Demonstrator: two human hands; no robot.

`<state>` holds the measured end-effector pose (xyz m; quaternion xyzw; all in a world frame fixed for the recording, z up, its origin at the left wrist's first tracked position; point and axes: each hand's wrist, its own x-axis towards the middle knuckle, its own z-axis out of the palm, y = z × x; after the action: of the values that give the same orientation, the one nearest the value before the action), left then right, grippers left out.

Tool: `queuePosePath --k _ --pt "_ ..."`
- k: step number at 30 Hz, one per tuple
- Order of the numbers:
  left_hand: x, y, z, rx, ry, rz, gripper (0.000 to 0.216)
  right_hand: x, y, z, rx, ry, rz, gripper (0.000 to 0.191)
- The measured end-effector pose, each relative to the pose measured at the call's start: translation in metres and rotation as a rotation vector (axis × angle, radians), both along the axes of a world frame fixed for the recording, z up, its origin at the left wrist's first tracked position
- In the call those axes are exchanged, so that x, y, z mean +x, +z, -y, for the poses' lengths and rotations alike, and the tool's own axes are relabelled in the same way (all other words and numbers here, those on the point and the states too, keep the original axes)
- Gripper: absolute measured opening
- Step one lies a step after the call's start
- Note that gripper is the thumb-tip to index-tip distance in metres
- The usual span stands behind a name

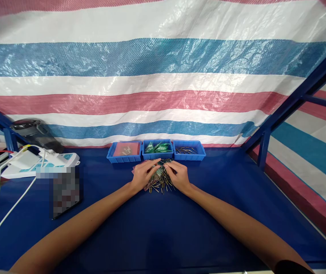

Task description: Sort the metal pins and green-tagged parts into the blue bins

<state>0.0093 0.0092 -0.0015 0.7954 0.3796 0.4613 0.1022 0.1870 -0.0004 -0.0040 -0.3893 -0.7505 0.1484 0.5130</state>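
Observation:
A pile of thin metal pins with brass-coloured ends (162, 186) lies on the blue tabletop, partly on a pinkish and greenish plastic bag (146, 186). Over its left side is my left hand (143, 176), thumb and fingers curled towards each other in a pinch. My right hand (179, 176) comes in from the other side, its thumb and index fingertips close together. The two sets of fingertips almost meet above the pile. Whatever small thing lies between them is too small to make out.
Behind the pile stand three blue bins: one with a pink bag (124, 160), one with green bags (157, 156), one with loose thin pins (190, 157). To the left are a white power strip (57, 171) with cables, a blurred phone-like object (66, 194) and a dark bottle (35, 133).

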Motion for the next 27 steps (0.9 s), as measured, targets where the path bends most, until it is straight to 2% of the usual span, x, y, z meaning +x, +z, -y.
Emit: queuePosePath --k 18,27 --pt "-0.0012 0.0010 0.0000 -0.021 -0.048 -0.071 0.036 -0.0009 -0.0021 0.0028 0.037 0.059 0.027 0.027" --pt "-0.0010 0.0021 -0.0006 -0.040 -0.078 -0.080 0.037 -0.0009 -0.0012 0.0031 0.039 0.031 0.041 0.027"
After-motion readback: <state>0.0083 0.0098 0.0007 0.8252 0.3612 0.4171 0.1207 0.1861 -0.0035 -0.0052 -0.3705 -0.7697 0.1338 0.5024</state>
